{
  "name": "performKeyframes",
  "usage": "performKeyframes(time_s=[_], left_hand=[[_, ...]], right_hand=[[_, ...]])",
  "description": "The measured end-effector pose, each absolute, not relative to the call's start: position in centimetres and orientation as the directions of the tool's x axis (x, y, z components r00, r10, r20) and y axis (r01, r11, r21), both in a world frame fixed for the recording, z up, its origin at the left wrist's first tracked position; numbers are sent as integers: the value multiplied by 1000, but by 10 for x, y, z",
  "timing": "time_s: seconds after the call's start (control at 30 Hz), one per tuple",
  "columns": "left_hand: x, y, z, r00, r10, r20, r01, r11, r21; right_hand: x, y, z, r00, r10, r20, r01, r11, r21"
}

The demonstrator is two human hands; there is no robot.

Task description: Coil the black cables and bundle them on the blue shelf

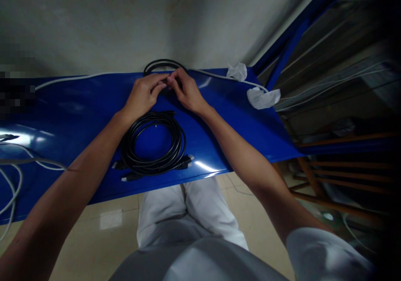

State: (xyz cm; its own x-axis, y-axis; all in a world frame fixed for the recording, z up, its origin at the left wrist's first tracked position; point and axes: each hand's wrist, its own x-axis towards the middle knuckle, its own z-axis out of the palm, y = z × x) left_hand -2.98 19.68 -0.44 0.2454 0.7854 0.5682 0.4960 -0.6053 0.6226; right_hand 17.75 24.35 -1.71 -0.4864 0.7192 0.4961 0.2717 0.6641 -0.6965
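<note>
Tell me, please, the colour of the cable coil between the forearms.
The cable coil is black; it shows in the head view.

Before you, the blue bench (257, 132) stands against a pale, marked wall (109, 26). Along its rear edge, to your left, runs a white cable (75, 77); to your right, a pale cord (216, 75) passes just beside one crumpled white tissue (237, 71) and reaches a second tissue (263, 98) nearer you. At the far left, you see looped pale cords (19, 185) overhanging the front edge. Rightward, note the slanting blue frame (303, 25), thin white wires (344, 81) and brown slats (344, 164), partly in shadow. Beneath lies glossy tiled floor (112, 239).
</note>
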Motion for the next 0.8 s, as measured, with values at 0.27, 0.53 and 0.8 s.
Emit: performKeyframes(time_s=[0.27,0.53,0.8], left_hand=[[-31,197,-3,204,785,585,503,-597,625],[-33,200,-11,181,772,609,508,-603,615],[-33,200,-10,209,775,597,506,-608,612]], right_hand=[[177,244,-18,-438,761,478,249,614,-749],[178,249,-21,-348,808,475,207,560,-802],[177,258,-25,-310,843,439,194,508,-839]])
